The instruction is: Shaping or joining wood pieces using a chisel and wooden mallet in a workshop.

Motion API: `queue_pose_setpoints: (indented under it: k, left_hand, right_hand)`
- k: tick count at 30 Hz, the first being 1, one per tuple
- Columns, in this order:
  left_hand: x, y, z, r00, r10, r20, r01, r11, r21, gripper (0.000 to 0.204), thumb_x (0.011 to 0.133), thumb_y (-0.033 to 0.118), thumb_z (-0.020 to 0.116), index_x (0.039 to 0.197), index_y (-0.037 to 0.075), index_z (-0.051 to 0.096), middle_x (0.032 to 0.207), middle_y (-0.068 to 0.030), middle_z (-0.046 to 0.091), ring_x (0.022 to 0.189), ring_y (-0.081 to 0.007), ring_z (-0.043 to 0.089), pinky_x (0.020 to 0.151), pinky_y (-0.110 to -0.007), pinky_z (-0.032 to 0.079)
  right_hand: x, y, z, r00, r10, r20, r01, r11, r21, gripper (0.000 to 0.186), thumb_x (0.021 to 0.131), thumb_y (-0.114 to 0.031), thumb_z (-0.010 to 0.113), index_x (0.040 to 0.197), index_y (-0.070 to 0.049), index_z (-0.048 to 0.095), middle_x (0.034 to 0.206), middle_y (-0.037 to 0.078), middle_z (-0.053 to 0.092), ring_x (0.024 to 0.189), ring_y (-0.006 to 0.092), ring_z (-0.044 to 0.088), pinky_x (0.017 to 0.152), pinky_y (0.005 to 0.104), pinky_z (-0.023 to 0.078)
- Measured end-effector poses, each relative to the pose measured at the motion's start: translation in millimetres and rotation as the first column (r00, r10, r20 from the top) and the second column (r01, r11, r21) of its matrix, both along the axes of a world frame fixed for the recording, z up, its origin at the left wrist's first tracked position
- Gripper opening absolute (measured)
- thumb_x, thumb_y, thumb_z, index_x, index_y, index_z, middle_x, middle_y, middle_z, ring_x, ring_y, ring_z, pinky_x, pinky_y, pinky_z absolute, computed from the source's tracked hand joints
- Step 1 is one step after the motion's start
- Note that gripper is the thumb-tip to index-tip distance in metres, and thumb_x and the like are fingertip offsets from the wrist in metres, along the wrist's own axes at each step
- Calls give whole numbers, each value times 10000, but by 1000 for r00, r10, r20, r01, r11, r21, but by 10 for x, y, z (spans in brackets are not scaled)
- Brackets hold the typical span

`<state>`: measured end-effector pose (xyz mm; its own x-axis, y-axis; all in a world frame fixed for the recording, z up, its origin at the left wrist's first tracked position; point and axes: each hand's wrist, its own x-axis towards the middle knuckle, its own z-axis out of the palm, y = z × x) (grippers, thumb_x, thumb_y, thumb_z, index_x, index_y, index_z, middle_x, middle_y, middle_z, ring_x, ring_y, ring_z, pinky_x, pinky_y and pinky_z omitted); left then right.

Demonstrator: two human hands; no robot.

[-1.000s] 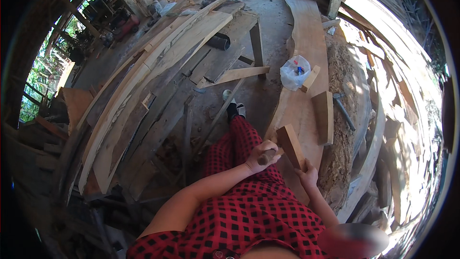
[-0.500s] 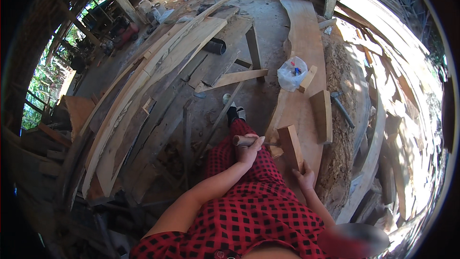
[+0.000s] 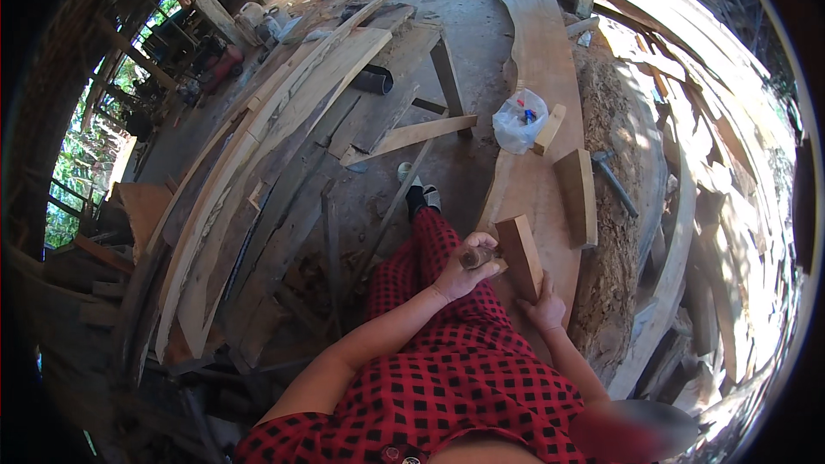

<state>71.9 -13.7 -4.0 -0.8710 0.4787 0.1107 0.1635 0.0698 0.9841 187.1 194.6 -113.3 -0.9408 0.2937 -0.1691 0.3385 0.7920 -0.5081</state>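
Observation:
My left hand point(image 3: 461, 281) is closed round the thick wooden handle of a chisel point(image 3: 474, 259), its butt end turned up toward me. The chisel's blade is hidden behind my fingers and the near side of a wooden block point(image 3: 521, 256). That block is reddish-brown, stands tilted on its edge on a long plank point(image 3: 537, 185), and has a pale narrow face. Lower down, my right hand point(image 3: 546, 305) grips the block's near end, thumb and fingers on either side. Between my left hand and the block a small pale piece of wood shows in part.
Beyond the block stand another wooden block point(image 3: 577, 198), a small pale wood piece point(image 3: 551, 128) and a clear plastic bag point(image 3: 519, 125) with red and blue things inside. A hammer point(image 3: 614, 182) lies on the rough bark-edged slab point(image 3: 606, 112). Long boards point(image 3: 284, 103) are stacked at left.
My left hand has moved right, closer to the block, and the chisel handle has swung from pointing left to pointing up toward me. My right hand keeps its grip on the block.

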Motion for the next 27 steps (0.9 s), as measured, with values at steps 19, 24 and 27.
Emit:
queue_pose_setpoints:
  k: [19, 24, 27]
  left_hand:
    - [-508, 403, -210, 970, 222, -96, -224, 975, -13, 228, 773, 100, 775, 752, 84, 549, 642, 47, 562, 580, -40, 533, 544, -205, 454]
    - [-380, 418, -219, 955, 130, -266, -157, 984, -85, 302, 790, 197, 767, 719, 54, 510, 705, -11, 544, 615, -117, 510, 618, -269, 455]
    - [-386, 297, -310, 960, 162, -227, -179, 982, -59, 241, 804, 171, 747, 765, 50, 542, 756, -17, 549, 650, -130, 535, 633, -258, 458]
  right_hand:
    - [14, -30, -87, 999, -32, 29, 32, 999, -9, 787, 698, -449, 708, 1347, -155, 374, 779, 175, 663, 695, 380, 650, 618, 489, 500]
    - [34, -10, -48, 998, -34, 52, 35, 999, -18, 777, 702, -434, 701, 1353, -177, 363, 787, 174, 663, 705, 380, 651, 635, 490, 509]
    - [11, -33, -62, 999, -12, 44, 13, 1000, -8, 782, 702, -432, 698, 1359, -181, 357, 795, 178, 661, 710, 383, 650, 641, 494, 508]
